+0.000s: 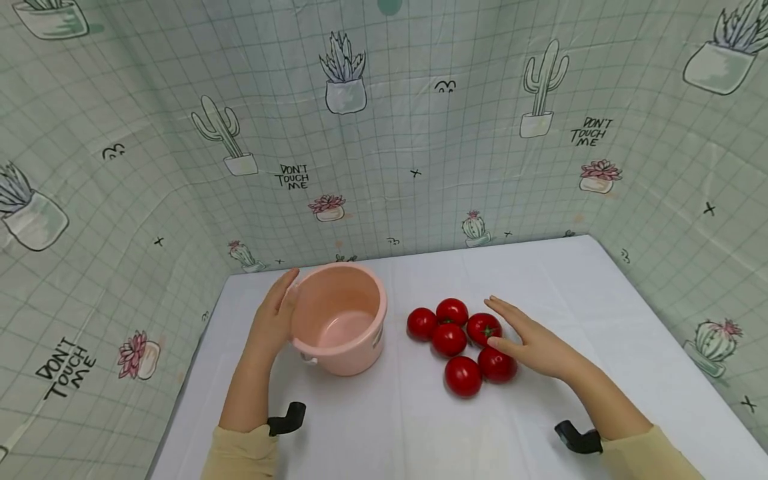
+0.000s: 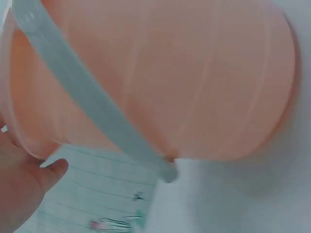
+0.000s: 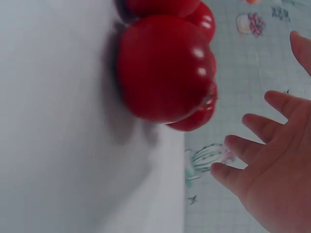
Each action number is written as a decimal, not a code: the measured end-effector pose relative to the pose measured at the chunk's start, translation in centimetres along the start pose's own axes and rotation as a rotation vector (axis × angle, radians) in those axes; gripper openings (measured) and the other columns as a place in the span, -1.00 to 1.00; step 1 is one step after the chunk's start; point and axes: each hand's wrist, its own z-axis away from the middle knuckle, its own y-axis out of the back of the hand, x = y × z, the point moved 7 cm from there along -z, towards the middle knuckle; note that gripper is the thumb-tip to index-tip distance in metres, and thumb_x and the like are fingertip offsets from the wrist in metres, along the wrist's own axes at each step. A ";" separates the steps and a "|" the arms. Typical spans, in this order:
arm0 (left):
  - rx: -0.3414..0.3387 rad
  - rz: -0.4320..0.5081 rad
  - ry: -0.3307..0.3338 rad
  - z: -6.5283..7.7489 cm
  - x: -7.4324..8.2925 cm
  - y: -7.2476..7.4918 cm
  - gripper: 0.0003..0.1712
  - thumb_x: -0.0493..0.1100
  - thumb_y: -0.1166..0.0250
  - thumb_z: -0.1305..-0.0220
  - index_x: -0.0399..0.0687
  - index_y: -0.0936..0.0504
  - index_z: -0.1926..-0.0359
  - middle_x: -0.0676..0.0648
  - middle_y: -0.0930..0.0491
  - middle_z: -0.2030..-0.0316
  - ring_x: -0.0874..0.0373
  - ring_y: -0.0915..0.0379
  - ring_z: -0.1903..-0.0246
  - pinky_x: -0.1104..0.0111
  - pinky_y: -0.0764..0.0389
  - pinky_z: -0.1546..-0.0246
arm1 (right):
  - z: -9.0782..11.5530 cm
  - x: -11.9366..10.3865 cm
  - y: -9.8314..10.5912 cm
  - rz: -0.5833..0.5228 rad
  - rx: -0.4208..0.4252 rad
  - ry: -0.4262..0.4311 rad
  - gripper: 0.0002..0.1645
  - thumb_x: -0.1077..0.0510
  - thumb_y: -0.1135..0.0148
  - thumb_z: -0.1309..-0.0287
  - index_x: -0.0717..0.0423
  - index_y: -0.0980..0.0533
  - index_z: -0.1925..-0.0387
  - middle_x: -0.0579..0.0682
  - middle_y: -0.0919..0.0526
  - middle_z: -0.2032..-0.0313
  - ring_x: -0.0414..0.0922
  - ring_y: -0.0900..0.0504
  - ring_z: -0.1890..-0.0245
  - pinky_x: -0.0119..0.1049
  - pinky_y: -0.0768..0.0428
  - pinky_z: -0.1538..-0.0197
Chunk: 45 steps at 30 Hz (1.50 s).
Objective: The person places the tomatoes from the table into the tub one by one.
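Note:
A pink bucket stands on the left part of the table, its mouth tipped toward me in the head view. Its pale handle crosses the bucket's side in the left wrist view. At the bucket's left rim is my left hand, fingers extended along the outside; whether they press on it is hard to tell. Several red tomatoes lie clustered right of the bucket. My right hand hovers at the cluster's right side, fingers spread and palm bare, close to the nearest tomato.
A white cloth covers the table. Around its back and sides hangs a green checked curtain printed with cacti and lettering. A black curved piece sits at each wrist, by the yellow sleeves.

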 end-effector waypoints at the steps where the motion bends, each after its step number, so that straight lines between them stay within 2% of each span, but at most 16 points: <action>1: 0.007 0.096 0.040 -0.1 -0.8 0.1 -0.32 0.32 0.21 -0.50 0.27 -0.12 -0.53 0.08 -0.05 -0.54 -0.04 0.07 -0.54 -0.13 -0.05 -0.48 | 0.3 0.6 -0.2 -0.028 0.007 -0.017 -0.06 -0.22 -0.17 -0.29 -0.21 0.02 -0.55 0.13 0.00 -0.55 0.33 -0.01 -0.49 0.51 -0.21 -0.26; 4: 0.010 0.423 0.129 -0.2 -2.7 -0.4 -0.27 0.34 0.21 -0.48 0.26 -0.05 -0.55 0.14 -0.04 -0.54 0.10 0.09 -0.55 0.05 -0.03 -0.53 | 1.2 2.2 -1.2 -0.116 0.019 -0.059 0.02 -0.22 -0.23 -0.25 -0.23 0.08 -0.56 0.18 0.03 -0.55 0.38 0.03 -0.49 0.54 -0.18 -0.24; 5: 0.009 0.516 0.137 -0.2 -3.1 -0.6 -0.27 0.32 0.20 -0.49 0.23 -0.03 -0.56 0.14 -0.04 -0.54 0.16 0.09 -0.54 0.14 -0.02 -0.54 | 1.4 2.6 -1.6 -0.139 0.025 -0.065 0.05 -0.22 -0.25 -0.23 -0.22 0.10 -0.57 0.19 0.05 -0.55 0.39 0.04 -0.49 0.53 -0.17 -0.25; 7: 0.003 0.667 0.141 -0.2 -3.7 -1.1 -0.28 0.28 0.18 -0.51 0.22 0.00 -0.56 0.12 -0.03 -0.55 0.22 0.10 -0.54 0.23 -0.01 -0.54 | 1.6 3.2 -2.2 -0.166 0.038 -0.075 0.10 -0.20 -0.29 -0.19 -0.20 0.12 -0.57 0.21 0.06 -0.55 0.39 0.06 -0.49 0.52 -0.17 -0.27; 9: 0.004 0.763 0.141 -0.2 -4.1 -1.6 -0.31 0.25 0.17 -0.52 0.24 -0.01 -0.56 0.10 -0.03 -0.55 0.25 0.06 -0.52 0.27 -0.04 -0.53 | 1.8 3.6 -2.8 -0.176 0.052 -0.084 0.14 -0.19 -0.32 -0.17 -0.17 0.14 -0.58 0.22 0.07 -0.55 0.39 0.06 -0.49 0.50 -0.17 -0.28; 13: -0.010 0.816 0.137 -0.4 -4.8 -2.4 -0.38 0.23 0.19 -0.53 0.39 -0.06 -0.53 0.12 -0.03 -0.55 0.22 0.00 -0.50 0.24 -0.10 -0.51 | 2.1 4.3 -3.7 -0.175 0.068 -0.107 0.20 -0.18 -0.36 -0.13 -0.12 0.17 -0.58 0.24 0.07 -0.55 0.40 0.06 -0.49 0.50 -0.14 -0.28; 18: 0.000 0.867 0.153 -0.5 -5.3 -3.0 -0.44 0.17 0.15 -0.54 0.50 -0.10 -0.50 0.15 -0.04 -0.54 0.21 -0.05 -0.47 0.28 -0.18 -0.48 | 2.4 4.8 -4.3 -0.173 0.062 -0.121 0.21 -0.21 -0.37 -0.11 -0.16 0.16 -0.58 0.25 0.05 -0.54 0.40 0.05 -0.49 0.51 -0.12 -0.29; 23: 0.035 0.964 0.170 -0.5 -5.6 -3.3 -0.46 0.06 0.15 -0.56 0.49 -0.13 -0.49 0.19 0.00 -0.55 0.22 -0.05 -0.48 0.29 -0.15 -0.49 | 2.6 5.0 -4.7 -0.179 0.067 -0.110 0.19 -0.24 -0.35 -0.11 -0.22 0.13 -0.57 0.18 0.02 -0.55 0.35 0.04 -0.51 0.48 -0.09 -0.33; 27: 0.056 1.012 0.162 -0.5 -5.4 -3.5 -0.46 -0.01 0.20 -0.56 0.43 -0.16 -0.49 0.24 -0.06 -0.52 0.23 -0.03 -0.49 0.25 -0.07 -0.52 | 2.8 5.1 -4.9 -0.162 0.071 -0.088 0.17 -0.24 -0.34 -0.12 -0.26 0.14 -0.57 0.16 0.03 -0.55 0.33 0.04 -0.51 0.45 -0.08 -0.35; 32: 0.068 1.037 0.144 -0.6 -5.3 -3.6 -0.45 -0.05 0.23 -0.55 0.36 -0.20 -0.48 0.23 -0.12 -0.50 0.25 -0.03 -0.48 0.25 -0.03 -0.53 | 3.2 4.7 -4.9 -0.112 0.084 -0.047 0.07 -0.26 -0.27 -0.18 -0.29 0.09 -0.56 0.14 -0.03 -0.55 0.31 -0.05 -0.50 0.39 -0.16 -0.36; 38: 0.075 1.057 0.145 -0.6 -5.4 -3.6 -0.44 -0.07 0.25 -0.54 0.38 -0.23 -0.47 0.23 -0.13 -0.49 0.25 -0.03 -0.48 0.22 -0.02 -0.53 | 3.5 4.2 -4.9 -0.027 0.114 -0.008 -0.04 -0.28 -0.20 -0.23 -0.29 0.00 -0.55 0.09 -0.14 -0.52 0.28 -0.18 -0.46 0.32 -0.28 -0.34; 45: 0.095 1.060 0.153 -0.7 -5.3 -3.8 -0.44 -0.08 0.25 -0.52 0.35 -0.26 -0.45 0.19 -0.15 -0.49 0.23 -0.09 -0.45 0.20 -0.06 -0.52 | 3.8 4.3 -4.1 -0.044 0.146 -0.034 -0.13 -0.24 -0.19 -0.26 -0.23 -0.14 -0.51 0.14 -0.29 -0.45 0.29 -0.29 -0.40 0.32 -0.37 -0.28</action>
